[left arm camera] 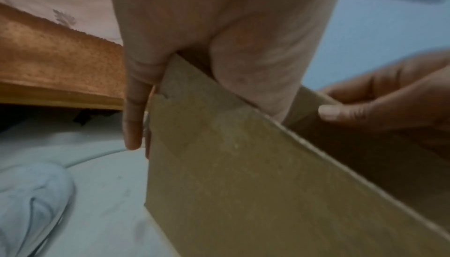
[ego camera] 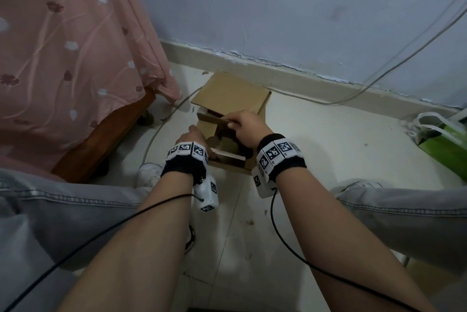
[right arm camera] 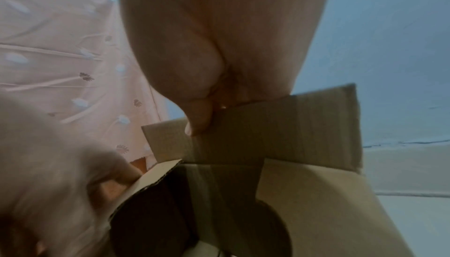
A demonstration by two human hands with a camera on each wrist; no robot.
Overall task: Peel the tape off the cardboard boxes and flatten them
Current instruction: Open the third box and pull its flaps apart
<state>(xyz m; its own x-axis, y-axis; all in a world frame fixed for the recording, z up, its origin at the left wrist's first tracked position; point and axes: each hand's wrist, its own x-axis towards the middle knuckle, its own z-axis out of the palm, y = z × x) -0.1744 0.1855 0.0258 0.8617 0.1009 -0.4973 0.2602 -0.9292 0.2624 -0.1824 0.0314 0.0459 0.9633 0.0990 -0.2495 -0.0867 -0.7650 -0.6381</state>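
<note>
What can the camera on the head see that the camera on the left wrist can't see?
Only the head view shows the green bag by the wall, the white cable, the grey trousers and both marked wristbands.

Only the left wrist view shows, close up, the left hand's fingers lying down the box's outer side, thumb inside.

Both show the cardboard box, the left hand, the right hand pinching a flap, a white shoe and the pink flowered cloth.

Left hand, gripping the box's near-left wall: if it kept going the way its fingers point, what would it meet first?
The left hand points down alongside the cardboard box, so it would probably meet the tiled floor first; depth is unclear.
</note>
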